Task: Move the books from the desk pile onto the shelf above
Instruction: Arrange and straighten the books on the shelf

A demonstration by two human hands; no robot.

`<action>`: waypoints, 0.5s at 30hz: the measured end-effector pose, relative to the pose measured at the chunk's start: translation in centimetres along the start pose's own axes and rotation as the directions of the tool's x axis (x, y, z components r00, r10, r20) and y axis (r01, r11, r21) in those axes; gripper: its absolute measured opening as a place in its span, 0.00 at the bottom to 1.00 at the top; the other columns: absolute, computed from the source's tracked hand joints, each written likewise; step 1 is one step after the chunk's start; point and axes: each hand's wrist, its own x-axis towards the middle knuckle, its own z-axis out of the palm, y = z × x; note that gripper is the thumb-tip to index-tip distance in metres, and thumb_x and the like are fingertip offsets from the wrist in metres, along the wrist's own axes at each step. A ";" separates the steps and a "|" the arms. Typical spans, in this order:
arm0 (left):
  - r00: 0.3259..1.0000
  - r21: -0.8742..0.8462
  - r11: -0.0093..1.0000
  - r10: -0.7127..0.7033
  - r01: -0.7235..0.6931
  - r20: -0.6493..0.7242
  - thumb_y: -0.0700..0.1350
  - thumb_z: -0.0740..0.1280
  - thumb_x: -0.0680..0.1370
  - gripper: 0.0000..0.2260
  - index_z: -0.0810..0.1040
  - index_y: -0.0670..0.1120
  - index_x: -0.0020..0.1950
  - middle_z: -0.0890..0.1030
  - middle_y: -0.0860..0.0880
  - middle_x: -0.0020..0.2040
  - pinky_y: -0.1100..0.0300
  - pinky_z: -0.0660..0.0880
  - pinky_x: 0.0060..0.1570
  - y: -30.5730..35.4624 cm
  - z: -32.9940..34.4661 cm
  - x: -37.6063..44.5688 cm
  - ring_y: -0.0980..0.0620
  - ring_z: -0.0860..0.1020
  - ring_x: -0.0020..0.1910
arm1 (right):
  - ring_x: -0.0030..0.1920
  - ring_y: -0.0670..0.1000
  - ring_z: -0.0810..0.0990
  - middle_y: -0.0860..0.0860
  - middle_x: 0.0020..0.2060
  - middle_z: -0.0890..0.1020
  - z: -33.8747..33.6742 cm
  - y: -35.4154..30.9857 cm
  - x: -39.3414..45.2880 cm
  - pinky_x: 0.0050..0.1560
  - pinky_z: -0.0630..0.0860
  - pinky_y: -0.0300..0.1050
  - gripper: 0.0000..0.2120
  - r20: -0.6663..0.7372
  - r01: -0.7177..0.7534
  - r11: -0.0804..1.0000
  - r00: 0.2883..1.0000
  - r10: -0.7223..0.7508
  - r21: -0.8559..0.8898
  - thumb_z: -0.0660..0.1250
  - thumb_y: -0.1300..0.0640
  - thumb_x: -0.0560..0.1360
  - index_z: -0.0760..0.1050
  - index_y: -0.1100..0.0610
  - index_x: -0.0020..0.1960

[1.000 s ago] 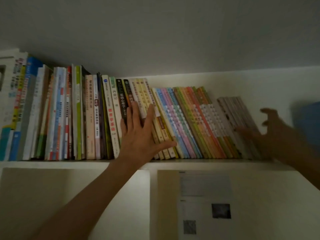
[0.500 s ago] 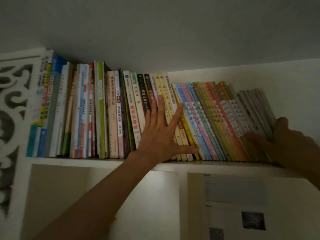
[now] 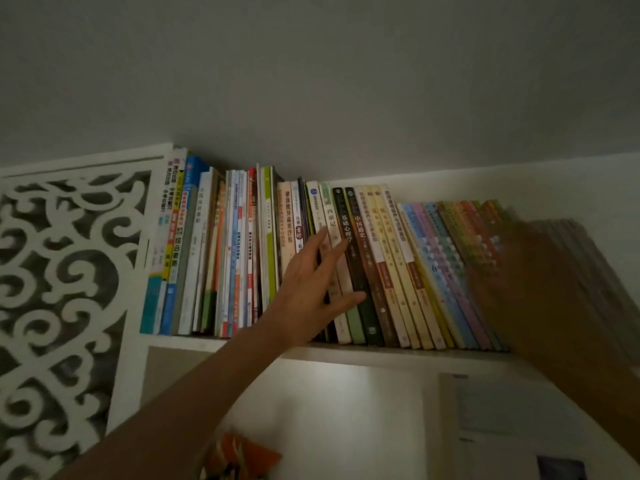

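A long row of books (image 3: 388,265) stands on the high white shelf (image 3: 346,353) just under the ceiling; those on the left stand upright, those from the middle rightward lean left. My left hand (image 3: 311,282) lies flat with straight fingers against the spines near the middle, by a dark green book (image 3: 360,268). My right hand (image 3: 519,278) is a dark blur over the grey books (image 3: 595,271) at the right end of the row; its fingers cannot be made out.
A white carved fretwork panel (image 3: 62,271) closes the shelf's left side. Below the shelf a wall carries a printed paper sheet (image 3: 498,410). An orange-patterned object (image 3: 239,459) shows at the bottom edge.
My left hand slid left along the spines, from the yellow books to the dark green and cream ones. The view swung right, showing more fretwork. My right hand became a blur.
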 end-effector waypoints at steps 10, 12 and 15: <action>0.989 -0.052 0.989 0.135 -0.137 -0.053 0.56 0.64 0.76 0.31 0.57 0.50 0.75 0.50 0.48 0.77 0.53 0.51 0.71 -7.0 -3.9 1.3 0.55 0.49 0.73 | 0.61 0.60 0.73 0.62 0.59 0.75 5.7 -15.9 1.7 0.62 0.71 0.56 0.19 -0.055 0.309 0.950 0.949 -0.311 -0.038 0.59 0.57 0.73 0.72 0.64 0.61; 0.985 -0.046 0.986 0.159 -0.162 -0.062 0.55 0.65 0.76 0.31 0.58 0.49 0.75 0.52 0.46 0.76 0.54 0.52 0.71 -8.0 -4.3 1.9 0.55 0.50 0.73 | 0.58 0.61 0.75 0.62 0.57 0.76 6.6 -16.4 2.0 0.59 0.72 0.54 0.18 -0.047 0.312 0.947 0.948 -0.316 -0.072 0.60 0.58 0.71 0.73 0.64 0.59; 0.984 0.015 0.988 0.153 -0.153 -0.093 0.53 0.66 0.76 0.30 0.60 0.46 0.74 0.54 0.43 0.76 0.57 0.50 0.68 -8.5 -4.7 2.5 0.49 0.53 0.74 | 0.58 0.61 0.75 0.62 0.58 0.75 7.1 -16.4 3.1 0.59 0.73 0.54 0.18 -0.025 0.287 0.954 0.957 -0.290 -0.089 0.60 0.58 0.72 0.73 0.64 0.60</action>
